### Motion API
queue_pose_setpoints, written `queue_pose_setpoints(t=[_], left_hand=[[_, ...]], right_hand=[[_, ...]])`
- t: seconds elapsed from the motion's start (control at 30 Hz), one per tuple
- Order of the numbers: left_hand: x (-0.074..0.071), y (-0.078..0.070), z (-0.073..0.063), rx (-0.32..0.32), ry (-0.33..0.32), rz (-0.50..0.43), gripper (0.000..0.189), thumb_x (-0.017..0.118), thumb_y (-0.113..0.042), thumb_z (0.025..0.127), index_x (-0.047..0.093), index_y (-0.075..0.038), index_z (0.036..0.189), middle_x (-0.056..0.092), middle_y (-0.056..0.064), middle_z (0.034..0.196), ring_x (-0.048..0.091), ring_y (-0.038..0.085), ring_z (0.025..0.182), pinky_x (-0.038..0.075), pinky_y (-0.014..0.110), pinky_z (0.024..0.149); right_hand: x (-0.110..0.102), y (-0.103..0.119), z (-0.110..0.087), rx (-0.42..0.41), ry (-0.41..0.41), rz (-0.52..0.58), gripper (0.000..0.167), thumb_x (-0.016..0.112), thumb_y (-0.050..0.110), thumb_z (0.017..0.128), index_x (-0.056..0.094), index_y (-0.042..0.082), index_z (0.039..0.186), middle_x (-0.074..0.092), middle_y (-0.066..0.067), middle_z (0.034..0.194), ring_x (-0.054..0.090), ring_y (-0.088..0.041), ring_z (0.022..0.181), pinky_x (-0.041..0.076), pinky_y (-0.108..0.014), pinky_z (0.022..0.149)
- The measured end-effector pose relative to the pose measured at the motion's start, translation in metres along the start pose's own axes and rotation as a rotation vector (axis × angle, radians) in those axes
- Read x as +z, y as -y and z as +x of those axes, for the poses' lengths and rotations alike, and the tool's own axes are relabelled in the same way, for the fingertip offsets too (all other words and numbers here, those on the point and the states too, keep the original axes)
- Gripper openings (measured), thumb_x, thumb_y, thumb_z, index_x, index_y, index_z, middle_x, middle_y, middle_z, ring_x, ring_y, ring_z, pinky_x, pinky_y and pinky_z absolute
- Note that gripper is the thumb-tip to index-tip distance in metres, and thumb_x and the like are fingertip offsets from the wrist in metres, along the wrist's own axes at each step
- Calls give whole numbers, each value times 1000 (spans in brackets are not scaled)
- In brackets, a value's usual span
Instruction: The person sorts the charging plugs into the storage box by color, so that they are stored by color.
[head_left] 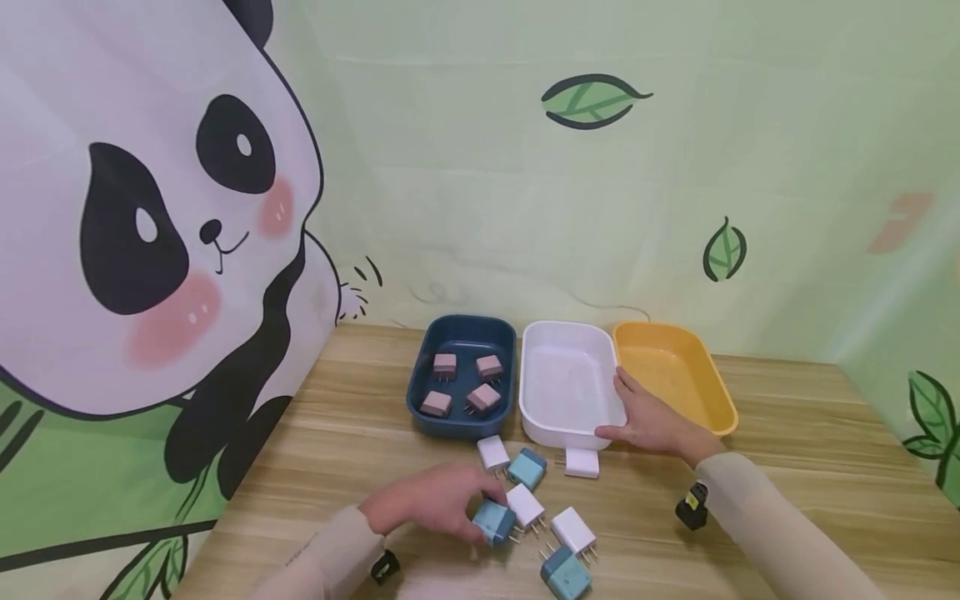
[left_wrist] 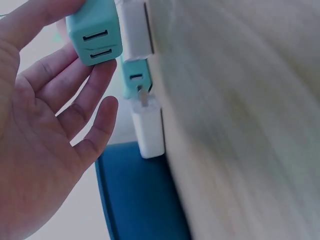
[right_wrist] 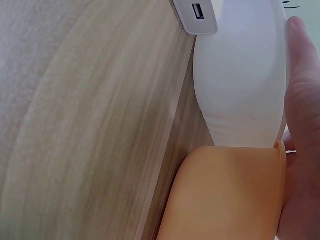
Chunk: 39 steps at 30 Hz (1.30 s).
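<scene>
My left hand [head_left: 442, 500] pinches a teal two-port USB wall charger [head_left: 493, 522] between thumb and fingers, low over the table's front; its ports face the left wrist camera [left_wrist: 97, 42]. Two other teal chargers lie nearby, one teal charger [head_left: 527, 468] behind it and another teal charger [head_left: 567, 575] in front. Several white chargers, such as this white charger [head_left: 573, 531], lie among them. My right hand [head_left: 652, 417] rests on the right front corner of the white tray [head_left: 573, 437], thumb straight along its rim and fingers reaching toward the yellow tray. The undersides of its fingers are hidden.
A dark blue tray [head_left: 461, 428] holding several pink chargers [head_left: 445, 365] stands left of the white tray. The yellow tray [head_left: 723, 400] stands to the right. A white charger [head_left: 582, 463] lies close against the white tray's front. A patterned cloth wall rises behind the table.
</scene>
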<state>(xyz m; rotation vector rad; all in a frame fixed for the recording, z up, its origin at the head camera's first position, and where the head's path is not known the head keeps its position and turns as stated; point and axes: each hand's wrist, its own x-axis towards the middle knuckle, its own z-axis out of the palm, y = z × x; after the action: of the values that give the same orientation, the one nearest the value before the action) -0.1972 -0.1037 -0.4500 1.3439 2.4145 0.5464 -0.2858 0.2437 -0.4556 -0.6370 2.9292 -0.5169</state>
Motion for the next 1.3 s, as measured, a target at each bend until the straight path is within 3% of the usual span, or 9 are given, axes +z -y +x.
queue_pose_setpoints(t=[0.43, 0.9, 1.3], left_hand=[[-23, 2, 0, -58, -91, -19, 38, 76, -29, 77, 64, -17, 111, 61, -15, 102, 52, 3, 88, 44, 20, 80], [-39, 1, 6, -95, -199, -51, 40, 76, -29, 76, 64, -15, 111, 62, -11, 99, 59, 18, 90, 46, 20, 75], [-55, 5, 20, -153, -327, -63, 34, 74, -30, 81, 64, -14, 110, 62, -9, 97, 55, 9, 82, 48, 20, 71]], right_hand=[[1, -2, 1, 26, 6, -4, 119, 60, 73, 72, 18, -11, 145, 9, -27, 153, 23, -43, 136, 25, -51, 107], [1, 1, -2, 23, -8, 28, 116, 62, 69, 74, 17, -10, 146, 9, -26, 153, 22, -43, 136, 26, -53, 106], [1, 1, -2, 26, -4, 20, 118, 62, 70, 73, 16, -10, 146, 9, -26, 153, 22, -43, 136, 26, -53, 106]])
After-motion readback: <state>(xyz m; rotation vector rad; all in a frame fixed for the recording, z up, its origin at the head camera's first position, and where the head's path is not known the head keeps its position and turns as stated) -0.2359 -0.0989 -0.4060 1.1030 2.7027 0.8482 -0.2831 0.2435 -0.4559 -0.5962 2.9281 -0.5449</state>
